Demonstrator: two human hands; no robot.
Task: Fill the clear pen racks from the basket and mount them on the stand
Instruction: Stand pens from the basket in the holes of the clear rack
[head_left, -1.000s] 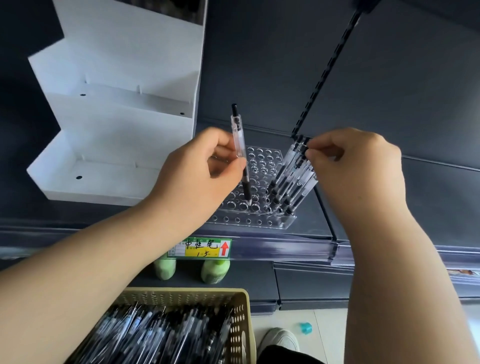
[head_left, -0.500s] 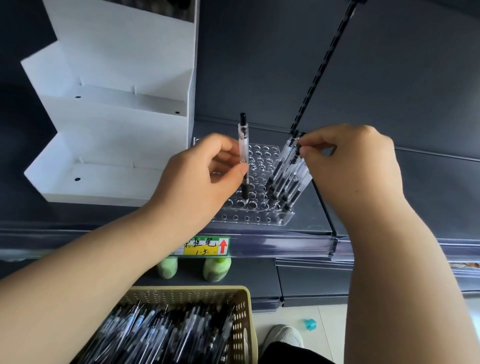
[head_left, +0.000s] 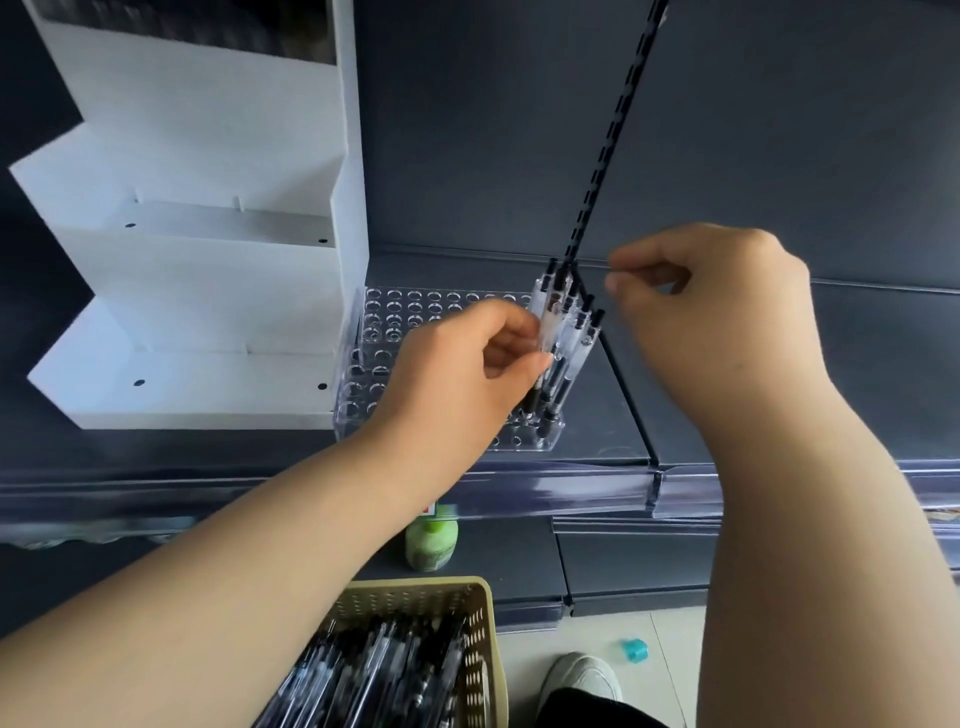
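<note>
A clear pen rack (head_left: 415, 312) with rows of round holes lies on the dark shelf beside the white stepped stand (head_left: 208, 312). Several clear pens with black tips (head_left: 584, 332) stand in its right end. My left hand (head_left: 467, 374) pinches one clear pen (head_left: 545, 327) upright against that cluster, its tip down at the rack. My right hand (head_left: 717, 322) hovers just right of the pen tops, its fingers curled with thumb and forefinger together, holding nothing that I can see. A tan perforated basket (head_left: 485, 623) full of pens sits below, partly hidden by my left forearm.
A black slotted upright (head_left: 613, 130) runs up the dark back panel behind the pens. A green bottle (head_left: 431, 540) stands on the lower shelf. On the floor lie a small blue cap (head_left: 635, 649) and a shoe (head_left: 582, 675).
My left hand carried its pen to the right, into the cluster at the rack's right end. My right hand let go of the pen tops and drew slightly away to the right.
</note>
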